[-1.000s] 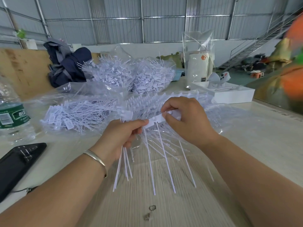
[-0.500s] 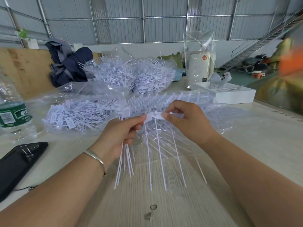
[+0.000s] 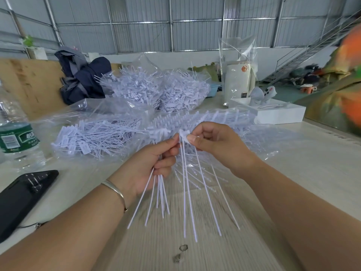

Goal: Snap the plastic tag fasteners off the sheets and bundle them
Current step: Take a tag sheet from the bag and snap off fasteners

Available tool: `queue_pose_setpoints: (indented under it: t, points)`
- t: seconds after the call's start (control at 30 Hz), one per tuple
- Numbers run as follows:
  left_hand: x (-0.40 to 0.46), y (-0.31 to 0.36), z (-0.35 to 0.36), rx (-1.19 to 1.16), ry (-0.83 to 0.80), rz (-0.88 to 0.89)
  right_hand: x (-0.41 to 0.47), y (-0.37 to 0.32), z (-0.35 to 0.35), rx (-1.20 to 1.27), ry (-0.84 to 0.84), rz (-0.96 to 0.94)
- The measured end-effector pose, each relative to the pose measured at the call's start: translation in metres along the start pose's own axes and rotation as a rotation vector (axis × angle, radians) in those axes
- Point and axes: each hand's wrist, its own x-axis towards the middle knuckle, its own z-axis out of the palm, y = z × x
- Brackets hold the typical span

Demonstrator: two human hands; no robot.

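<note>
Both hands work just above the middle of the desk (image 3: 293, 173), close together. The left hand (image 3: 150, 163) has its fingers curled round a small bundle of loose fasteners (image 3: 159, 196), whose thin white tails fan down and out below the palm toward the near edge. A silver bangle (image 3: 115, 190) sits on that wrist. The right hand (image 3: 216, 145) pinches the head end of a short strip of fasteners (image 3: 190, 192) between thumb and forefinger, the other fingers curled in; a few long tails hang from the pinch and spread toward the near edge. The thumb and fingertips of the two hands almost meet at the strip's head.

Behind the hands, toward the middle of the desk, lies a stack of unbroken sheets (image 3: 205, 118) in clear plastic wrap. To its left, a loose pile of separated fasteners (image 3: 93, 137) rests on a clear bag. Farther back, two full bags of fasteners (image 3: 156, 90) sit near the far edge, with a dark jacket (image 3: 82, 81) beside them on the left. At the left edge stand a water bottle (image 3: 15, 137) with a green label and, nearer, a black phone (image 3: 21, 198) lying flat. A white box (image 3: 277, 114) sits toward the far right.
</note>
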Motion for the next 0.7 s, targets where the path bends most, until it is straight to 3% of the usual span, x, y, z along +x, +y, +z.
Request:
queue_pose_setpoints:
  t: [0.13,0.37,0.7]
  points:
    - [-0.002,-0.001,0.003,0.057,-0.052,-0.006,-0.003,-0.005,0.003,-0.021,-0.034,0.007]
    - [-0.001,-0.001,0.006,-0.044,-0.094,-0.073,-0.002,-0.003,0.004,-0.079,-0.012,-0.009]
    - [0.003,0.006,-0.001,-0.162,0.100,-0.088,0.004,0.008,-0.006,-0.103,0.148,-0.029]
